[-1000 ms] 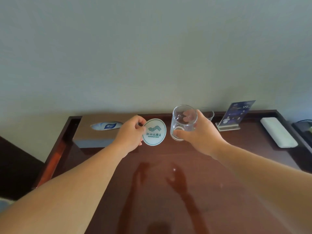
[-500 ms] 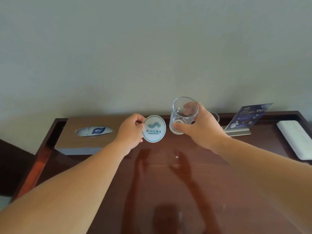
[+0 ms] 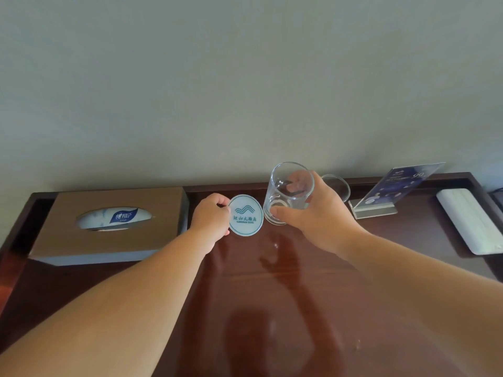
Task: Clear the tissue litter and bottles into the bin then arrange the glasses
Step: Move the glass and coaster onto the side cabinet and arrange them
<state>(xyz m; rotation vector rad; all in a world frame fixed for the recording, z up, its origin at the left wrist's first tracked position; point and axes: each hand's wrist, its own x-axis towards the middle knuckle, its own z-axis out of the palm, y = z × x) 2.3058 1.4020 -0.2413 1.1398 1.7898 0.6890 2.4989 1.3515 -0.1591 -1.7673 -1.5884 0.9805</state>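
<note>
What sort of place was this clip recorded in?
Probably a hotel guest room. The left hand holds a logo-printed coaster, the right hand a glass, and the desk carries a tissue box and an acrylic price-card stand.

tissue box [image 3: 109, 227] sits far left on the desk [image 3: 272, 308], coaster [image 3: 246, 215] next, glass [image 3: 290, 193] right of it, sign stand [image 3: 394, 190] further right
</note>
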